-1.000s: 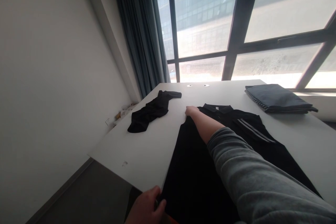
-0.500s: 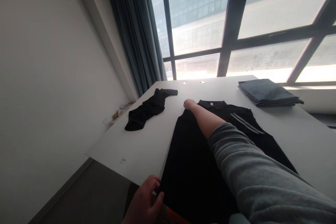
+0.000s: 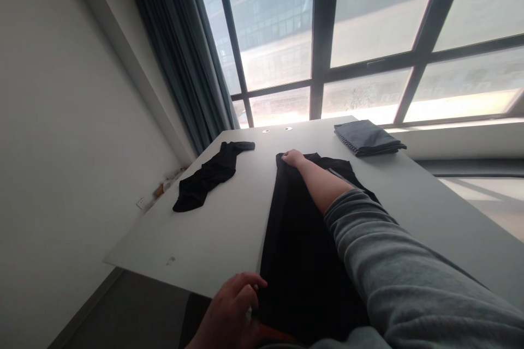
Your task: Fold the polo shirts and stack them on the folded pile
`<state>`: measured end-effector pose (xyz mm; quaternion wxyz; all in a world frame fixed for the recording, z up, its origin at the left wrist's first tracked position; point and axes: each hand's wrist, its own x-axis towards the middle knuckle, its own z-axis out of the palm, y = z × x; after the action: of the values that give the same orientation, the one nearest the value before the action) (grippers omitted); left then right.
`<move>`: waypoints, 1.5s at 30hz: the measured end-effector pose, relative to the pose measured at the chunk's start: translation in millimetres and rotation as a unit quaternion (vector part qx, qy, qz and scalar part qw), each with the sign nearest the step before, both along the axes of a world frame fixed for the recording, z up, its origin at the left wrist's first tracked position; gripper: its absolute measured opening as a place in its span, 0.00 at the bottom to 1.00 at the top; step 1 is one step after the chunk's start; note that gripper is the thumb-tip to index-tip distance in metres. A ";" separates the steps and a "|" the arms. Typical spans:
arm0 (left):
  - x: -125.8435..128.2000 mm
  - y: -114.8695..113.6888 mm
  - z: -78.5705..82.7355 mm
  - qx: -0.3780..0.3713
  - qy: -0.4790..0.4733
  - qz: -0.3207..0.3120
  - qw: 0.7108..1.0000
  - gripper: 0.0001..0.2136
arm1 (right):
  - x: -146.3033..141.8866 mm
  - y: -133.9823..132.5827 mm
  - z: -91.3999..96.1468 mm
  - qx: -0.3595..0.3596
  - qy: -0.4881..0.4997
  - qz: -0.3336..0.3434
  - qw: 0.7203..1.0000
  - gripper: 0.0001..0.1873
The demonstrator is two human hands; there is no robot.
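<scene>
A black polo shirt [image 3: 307,240] lies lengthwise on the white table, its near end close to my body. At its far end, by the collar, my right hand [image 3: 293,158] is closed on the left edge of the cloth. That forearm, in a grey sleeve, crosses above the shirt and hides much of its right side. Beside the near left edge, my left hand [image 3: 235,305] is closed with curled fingers pinching the shirt. A strip of pale striping shows by the right forearm. Most of the collar is hidden.
On the white table [image 3: 221,234], another black garment [image 3: 208,174] lies crumpled to the left. A folded dark grey stack of cloth [image 3: 366,137] sits at the far right. Behind are a window and a dark curtain [image 3: 176,38]; a wall stands left.
My view has turned rightward. Both hands have shifted right over the table with the shirt's left edge, which now folds inward. Less of the collar and stripes shows.
</scene>
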<state>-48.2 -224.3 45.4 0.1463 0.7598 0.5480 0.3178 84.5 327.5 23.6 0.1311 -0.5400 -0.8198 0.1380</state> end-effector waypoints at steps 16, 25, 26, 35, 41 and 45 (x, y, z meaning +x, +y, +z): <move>32.0 31.7 -17.8 -0.158 0.072 -0.076 0.982 0.06 | 30.8 -35.7 -27.6 -0.016 -0.072 -0.048 0.996 0.24; 25.7 63.6 -39.6 -0.113 0.182 -0.005 0.977 0.27 | 13.9 -50.0 -24.0 0.067 -0.065 -0.056 0.994 0.27; 24.2 64.7 -45.6 -0.118 0.200 -0.011 0.973 0.29 | 8.8 -50.2 -24.8 0.067 -0.067 -0.039 0.995 0.27; 14.5 56.4 -80.5 -0.068 0.249 0.008 0.966 0.35 | -14.7 -26.0 -53.5 -0.046 -0.098 -0.005 0.994 0.34; 13.3 55.3 -78.5 -0.061 0.243 0.002 0.968 0.37 | -14.1 -1.8 -56.6 -0.010 -0.078 -0.036 0.996 0.34; 12.0 55.5 -76.3 -0.061 0.218 -0.005 0.974 0.38 | -12.1 26.3 -46.3 -0.006 -0.038 -0.095 0.995 0.31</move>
<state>-36.2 -168.8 -30.8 0.0712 0.8030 0.5814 0.1098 72.4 353.9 -22.7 0.1086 -0.6209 -0.7687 0.1091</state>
